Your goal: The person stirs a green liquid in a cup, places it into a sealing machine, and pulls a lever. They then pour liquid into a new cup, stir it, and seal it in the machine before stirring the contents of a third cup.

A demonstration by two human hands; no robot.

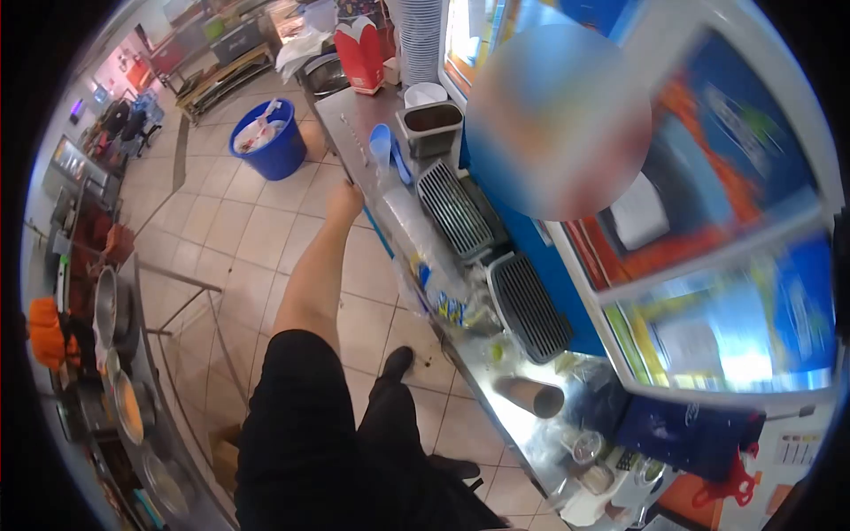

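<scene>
My left hand (343, 202) is at the end of my stretched-out arm, at the edge of the metal counter (354, 113). Its fingers look curled in, and what they hold, if anything, is hidden. Beside it on the counter are a light-blue scoop (381, 142), a blue-handled utensil (400, 164) and a clear plastic sleeve (412, 217). Further in stand a deep metal container (431, 128) and two dark ribbed trays (456, 208). My right hand is out of the frame.
A blue bucket (268, 142) holding white bags stands on the tiled floor. Stacked cups (420, 44) and a red carton (359, 55) are at the counter's far end. A brown cup (531, 397) lies nearer. Pans and a bowl (131, 407) line the left-hand bench.
</scene>
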